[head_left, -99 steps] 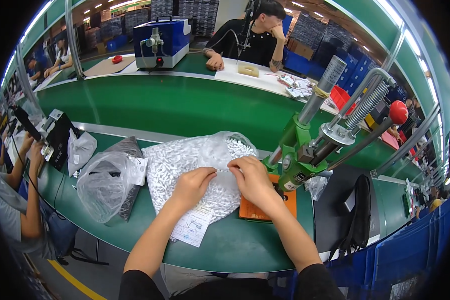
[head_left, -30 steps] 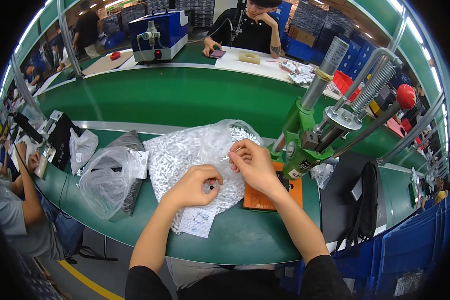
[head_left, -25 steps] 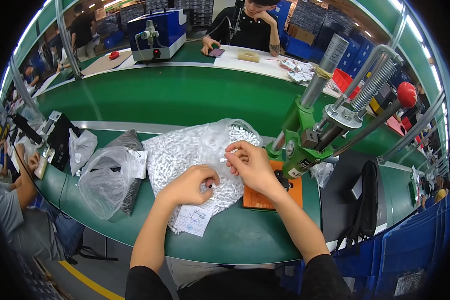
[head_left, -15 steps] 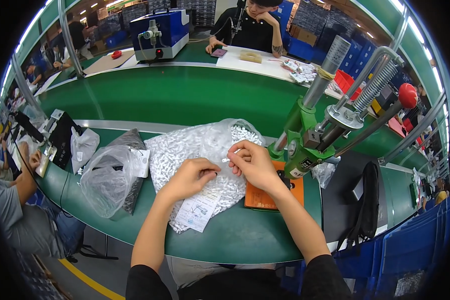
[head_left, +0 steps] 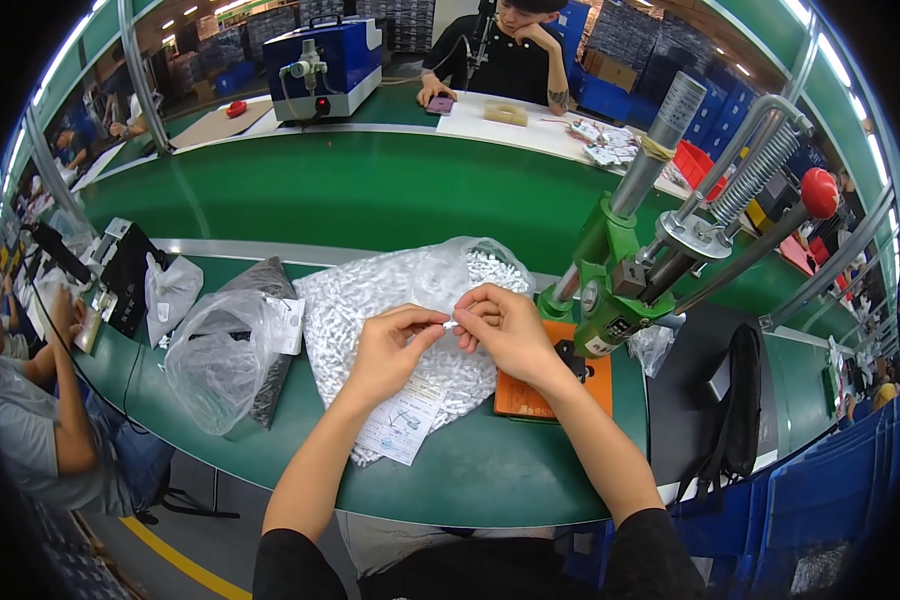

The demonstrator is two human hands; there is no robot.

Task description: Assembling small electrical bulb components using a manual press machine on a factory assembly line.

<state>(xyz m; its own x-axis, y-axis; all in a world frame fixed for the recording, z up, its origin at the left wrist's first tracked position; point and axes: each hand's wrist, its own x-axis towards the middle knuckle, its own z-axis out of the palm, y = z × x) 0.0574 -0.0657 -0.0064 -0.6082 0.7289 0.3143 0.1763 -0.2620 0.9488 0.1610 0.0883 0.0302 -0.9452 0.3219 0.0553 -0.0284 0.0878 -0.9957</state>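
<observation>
Above a clear bag of small white parts (head_left: 410, 330) on the green table (head_left: 490, 480), the left hand (head_left: 395, 345) and right hand (head_left: 505, 325) meet, fingers of both pinched on 1 tiny white part (head_left: 451, 324). It looks light, stiff and easily dropped, best gripped by its ends.

Both my forearms come up from the lower edge, bare below dark sleeves, and angle inward so my hands meet in front of me. My left hand (head_left: 395, 345) is curled, thumb and forefinger pinched together. My right hand (head_left: 505, 325) faces it, fingertips (head_left: 467, 318) bent in, nearly touching my left.
</observation>
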